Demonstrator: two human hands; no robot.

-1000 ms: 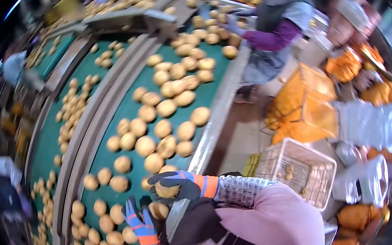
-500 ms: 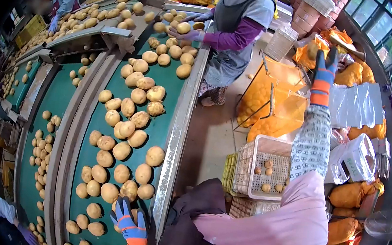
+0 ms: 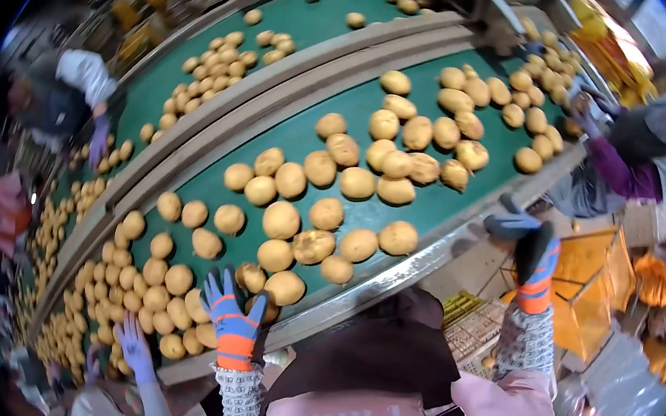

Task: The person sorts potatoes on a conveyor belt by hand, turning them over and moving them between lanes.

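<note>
Green conveyor belt carries loose potatoes.

Your right hand held a potato over the belt edge a second ago, then shot up and out over the orange sacks half a second ago. It came back down and in, empty with fingers curled, and hung just past the metal rim of the near belt. Your left hand rose from the belt's edge and spread its fingers over the potatoes nearest you. Your head swung left, so the white crate dropped almost out of sight and a neighbour's purple-gloved hand came into view at lower left.
</note>
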